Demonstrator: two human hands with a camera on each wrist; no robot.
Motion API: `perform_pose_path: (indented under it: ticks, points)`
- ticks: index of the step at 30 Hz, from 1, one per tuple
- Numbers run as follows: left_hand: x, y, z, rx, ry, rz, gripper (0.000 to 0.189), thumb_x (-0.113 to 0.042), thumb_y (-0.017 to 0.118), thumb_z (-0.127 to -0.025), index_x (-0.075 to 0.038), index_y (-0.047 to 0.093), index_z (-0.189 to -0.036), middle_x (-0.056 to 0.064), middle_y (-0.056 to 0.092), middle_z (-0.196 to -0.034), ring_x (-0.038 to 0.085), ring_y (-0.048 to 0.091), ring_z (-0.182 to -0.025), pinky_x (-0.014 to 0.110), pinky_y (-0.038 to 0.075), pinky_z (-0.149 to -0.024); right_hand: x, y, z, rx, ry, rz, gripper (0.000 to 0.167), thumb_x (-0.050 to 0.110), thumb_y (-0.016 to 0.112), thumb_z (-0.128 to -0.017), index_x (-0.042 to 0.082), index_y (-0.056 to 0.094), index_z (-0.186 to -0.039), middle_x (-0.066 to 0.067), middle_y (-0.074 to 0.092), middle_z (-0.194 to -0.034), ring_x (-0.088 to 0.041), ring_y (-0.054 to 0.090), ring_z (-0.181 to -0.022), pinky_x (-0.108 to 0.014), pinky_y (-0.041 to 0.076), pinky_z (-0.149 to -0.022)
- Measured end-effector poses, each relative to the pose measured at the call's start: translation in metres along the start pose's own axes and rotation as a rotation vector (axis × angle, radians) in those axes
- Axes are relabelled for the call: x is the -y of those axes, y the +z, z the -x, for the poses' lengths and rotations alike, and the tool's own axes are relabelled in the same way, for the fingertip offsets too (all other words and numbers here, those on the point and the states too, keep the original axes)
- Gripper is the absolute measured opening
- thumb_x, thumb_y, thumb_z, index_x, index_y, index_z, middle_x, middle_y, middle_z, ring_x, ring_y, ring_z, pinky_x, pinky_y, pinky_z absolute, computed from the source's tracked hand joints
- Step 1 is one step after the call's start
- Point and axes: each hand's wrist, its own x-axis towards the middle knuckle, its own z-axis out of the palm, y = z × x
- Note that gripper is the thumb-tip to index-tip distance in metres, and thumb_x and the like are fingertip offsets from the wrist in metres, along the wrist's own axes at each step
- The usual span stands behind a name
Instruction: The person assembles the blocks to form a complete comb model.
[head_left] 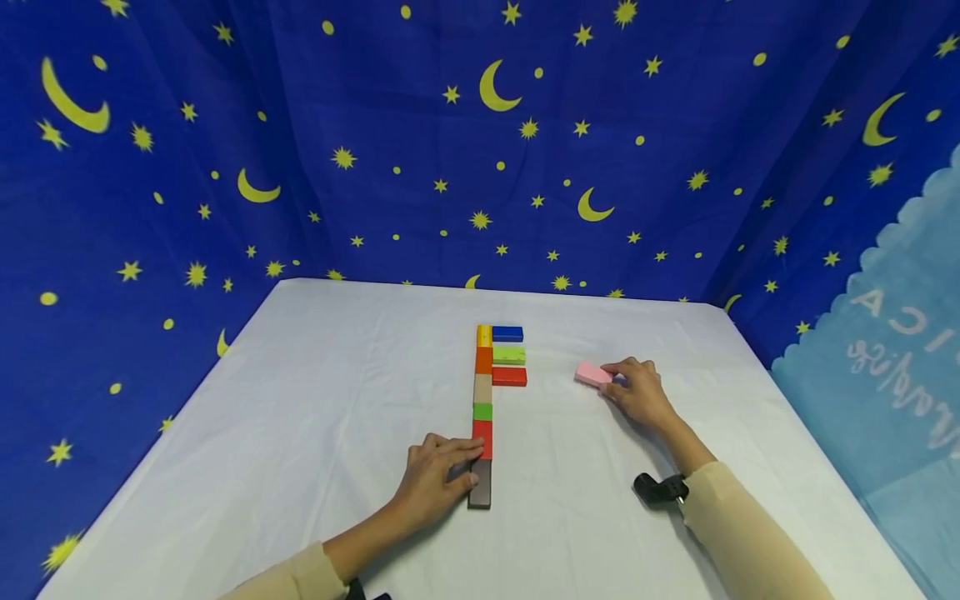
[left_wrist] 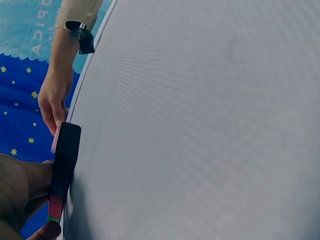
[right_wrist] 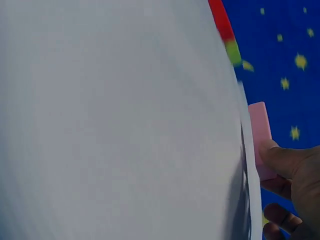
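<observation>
In the head view, my right hand [head_left: 639, 392] pinches a pink block [head_left: 589, 372] between thumb and fingers, to the right of a line of coloured blocks. The right wrist view shows the thumb lying on one face of that block. My left hand [head_left: 433, 479] reaches in from the left, its fingers extended. One fingertip touches a red block [head_left: 484, 430] in the line, and the thumb touches the dark grey block [head_left: 481, 493] at its near end. Further up the line come a green block [head_left: 482, 412], a beige block [head_left: 482, 389], an orange block [head_left: 483, 360] and a yellow block [head_left: 484, 335].
Three blocks stick out rightward from the line's far part: blue [head_left: 507, 333], lime green [head_left: 510, 356] and red [head_left: 510, 377]. All lie on a white-covered table [head_left: 300, 400]. A blue curtain [head_left: 420, 100] with moons and stars hangs behind. A black wrist camera [head_left: 660, 489] sits on my right wrist.
</observation>
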Motion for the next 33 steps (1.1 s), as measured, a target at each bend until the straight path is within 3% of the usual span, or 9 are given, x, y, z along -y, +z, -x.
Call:
perform_pose_path:
  ticks: [9, 18, 23, 33]
  points:
    - [-0.001, 0.000, 0.000, 0.006, -0.004, -0.016, 0.036, -0.017, 0.072, -0.080, -0.012, 0.069, -0.116, -0.008, 0.064, -0.125, 0.011, 0.047, -0.097, 0.033, 0.026, -0.077, 0.038, 0.028, 0.007, 0.041, -0.130, -0.080, 0.032, 0.017, 0.073, -0.079, 0.009, 0.069, -0.110, -0.008, 0.065, -0.099, -0.022, 0.044, -0.088, -0.034, 0.029, -0.077]
    - [-0.003, -0.001, 0.000, 0.001, -0.005, -0.015, 0.036, -0.016, 0.073, -0.079, -0.011, 0.069, -0.115, -0.007, 0.065, -0.124, 0.012, 0.047, -0.096, 0.033, 0.026, -0.077, 0.068, 0.047, 0.005, 0.124, -0.168, -0.100, 0.030, 0.021, 0.071, -0.082, 0.013, 0.069, -0.111, -0.002, 0.063, -0.099, -0.017, 0.043, -0.089, -0.031, 0.028, -0.078]
    - [-0.003, 0.001, -0.001, -0.007, 0.002, -0.022, 0.036, -0.016, 0.073, -0.079, -0.011, 0.069, -0.115, -0.007, 0.065, -0.124, 0.012, 0.047, -0.096, 0.033, 0.026, -0.077, 0.081, 0.056, 0.001, 0.129, -0.212, -0.096, 0.029, 0.020, 0.071, -0.081, 0.013, 0.070, -0.110, -0.002, 0.064, -0.099, -0.017, 0.044, -0.091, -0.032, 0.029, -0.080]
    - [-0.002, 0.002, -0.001, -0.013, 0.012, -0.028, 0.036, -0.017, 0.073, -0.079, -0.011, 0.069, -0.115, -0.008, 0.065, -0.124, 0.011, 0.048, -0.096, 0.033, 0.027, -0.077, 0.093, 0.064, -0.004, 0.148, -0.212, -0.100, 0.031, 0.018, 0.071, -0.081, 0.012, 0.069, -0.112, -0.003, 0.064, -0.101, -0.017, 0.042, -0.089, -0.031, 0.028, -0.079]
